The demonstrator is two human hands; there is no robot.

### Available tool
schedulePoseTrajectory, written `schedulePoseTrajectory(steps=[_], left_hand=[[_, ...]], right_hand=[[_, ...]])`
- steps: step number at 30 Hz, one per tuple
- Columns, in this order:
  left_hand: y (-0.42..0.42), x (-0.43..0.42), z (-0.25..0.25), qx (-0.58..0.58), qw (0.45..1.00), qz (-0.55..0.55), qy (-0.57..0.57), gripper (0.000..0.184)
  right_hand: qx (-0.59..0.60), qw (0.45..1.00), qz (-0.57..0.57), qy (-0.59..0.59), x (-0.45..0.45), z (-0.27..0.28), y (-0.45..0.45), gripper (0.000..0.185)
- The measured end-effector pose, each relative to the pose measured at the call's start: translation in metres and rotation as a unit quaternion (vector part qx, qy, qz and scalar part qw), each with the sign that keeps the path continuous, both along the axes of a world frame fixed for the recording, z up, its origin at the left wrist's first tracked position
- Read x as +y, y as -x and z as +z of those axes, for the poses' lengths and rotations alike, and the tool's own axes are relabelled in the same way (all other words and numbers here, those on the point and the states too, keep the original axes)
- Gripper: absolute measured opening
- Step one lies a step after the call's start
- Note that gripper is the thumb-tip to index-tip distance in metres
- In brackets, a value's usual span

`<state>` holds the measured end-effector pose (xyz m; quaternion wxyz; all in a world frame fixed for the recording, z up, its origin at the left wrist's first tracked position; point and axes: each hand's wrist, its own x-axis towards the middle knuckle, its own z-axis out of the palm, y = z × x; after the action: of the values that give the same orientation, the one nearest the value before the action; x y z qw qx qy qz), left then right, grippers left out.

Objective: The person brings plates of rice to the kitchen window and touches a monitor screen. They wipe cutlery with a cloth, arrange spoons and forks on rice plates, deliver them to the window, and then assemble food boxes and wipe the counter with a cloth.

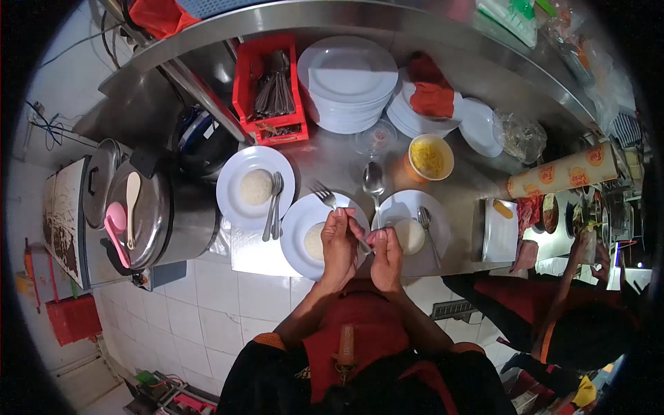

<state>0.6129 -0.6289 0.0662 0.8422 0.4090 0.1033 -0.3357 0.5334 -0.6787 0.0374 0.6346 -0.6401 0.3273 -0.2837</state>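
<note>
My left hand is closed on a fork, its tines pointing up and away. Beside it, my right hand grips a spoon with the bowl upward. Both hands are close together above the gap between two white plates. Under my left hand lies the middle plate with a mound of rice. The right plate carries another rice mound and a fork. On the left plate, rice sits beside a fork and spoon.
Stacked white plates and a red cutlery box stand behind. A paper tub with yellow food is near the right plate. Rice paddles lie on a large pot's lid at left. Another person works at right.
</note>
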Motion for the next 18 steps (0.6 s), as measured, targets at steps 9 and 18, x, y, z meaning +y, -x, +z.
schedulePoseTrajectory(steps=[9, 18], left_hand=[[-0.019, -0.040, 0.020, -0.048, 0.990, -0.095, -0.092, 0.025], [-0.070, -0.069, 0.032, -0.183, 0.967, -0.140, -0.111, 0.024]], right_hand=[[0.078, 0.977, 0.083, 0.181, -0.038, 0.024, -0.017, 0.023], [0.133, 0.778, -0.098, 0.606, -0.325, 0.018, -0.139, 0.041]])
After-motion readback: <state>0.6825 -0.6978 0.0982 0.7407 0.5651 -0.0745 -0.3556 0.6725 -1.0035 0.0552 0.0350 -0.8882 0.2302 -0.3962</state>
